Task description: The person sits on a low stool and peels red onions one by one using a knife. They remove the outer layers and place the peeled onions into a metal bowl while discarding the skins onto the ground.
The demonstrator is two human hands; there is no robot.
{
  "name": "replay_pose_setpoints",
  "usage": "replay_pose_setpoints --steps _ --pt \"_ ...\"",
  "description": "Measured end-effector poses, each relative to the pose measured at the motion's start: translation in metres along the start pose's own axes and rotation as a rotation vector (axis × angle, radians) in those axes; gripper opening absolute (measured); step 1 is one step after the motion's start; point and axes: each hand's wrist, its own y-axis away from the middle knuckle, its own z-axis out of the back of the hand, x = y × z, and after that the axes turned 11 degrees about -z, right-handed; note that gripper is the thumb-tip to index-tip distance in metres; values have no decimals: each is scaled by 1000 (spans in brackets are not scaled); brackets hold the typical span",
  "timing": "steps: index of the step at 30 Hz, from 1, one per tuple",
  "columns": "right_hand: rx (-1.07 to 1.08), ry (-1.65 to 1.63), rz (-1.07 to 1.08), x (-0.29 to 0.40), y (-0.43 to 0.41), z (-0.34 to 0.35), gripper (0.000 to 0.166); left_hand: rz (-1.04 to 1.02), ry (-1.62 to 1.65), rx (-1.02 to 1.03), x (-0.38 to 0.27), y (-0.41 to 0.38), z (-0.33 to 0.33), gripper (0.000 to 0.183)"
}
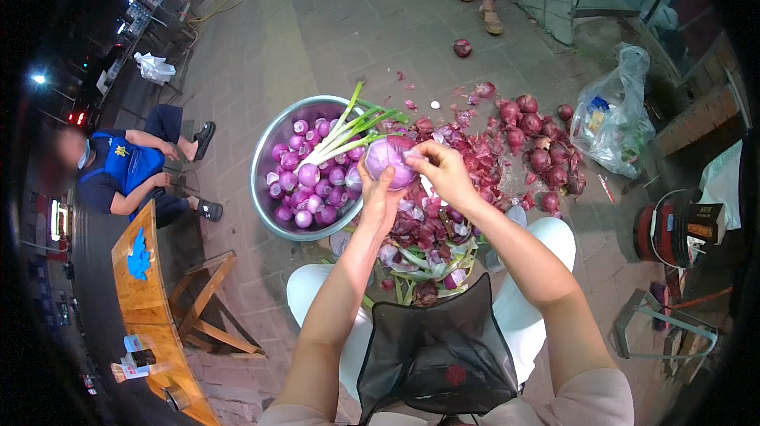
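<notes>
My left hand [380, 194] cups a large red onion [387, 160], its smooth purple side bare and some darker skin on its right. The fingers of my right hand [442, 167] pinch at the onion's right side, with a pale scrap of skin by the fingertips. Just left of my hands stands a round metal basin [265, 212] holding many peeled red onions [309, 175] and several spring onions [338, 132] laid on top. Loose onion skins [427, 227] are heaped on the paving below and right of my hands.
Unpeeled red onions [537, 141] lie to the right, near a clear plastic bag [614, 117]. One stray onion [462, 48] rests near a standing person's feet [491, 19]. A seated person [133, 156] is at the left, beside a wooden table [133, 301]. A bucket [662, 230] stands far right.
</notes>
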Motion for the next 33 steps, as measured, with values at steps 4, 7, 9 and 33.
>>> replay_pose_setpoints --steps 4,7,9,33 --pt "38 -11 36 -8 7 -12 13 37 -9 -67 -3 -5 2 65" --pt "128 -268 -138 -5 2 -3 12 65 -67 -95 -10 -2 -8 62" --pt "108 -584 -298 3 -3 4 15 83 -102 -64 -8 -3 0 61" --pt "49 -424 -415 4 -6 26 22 227 634 -311 -35 -13 18 78"
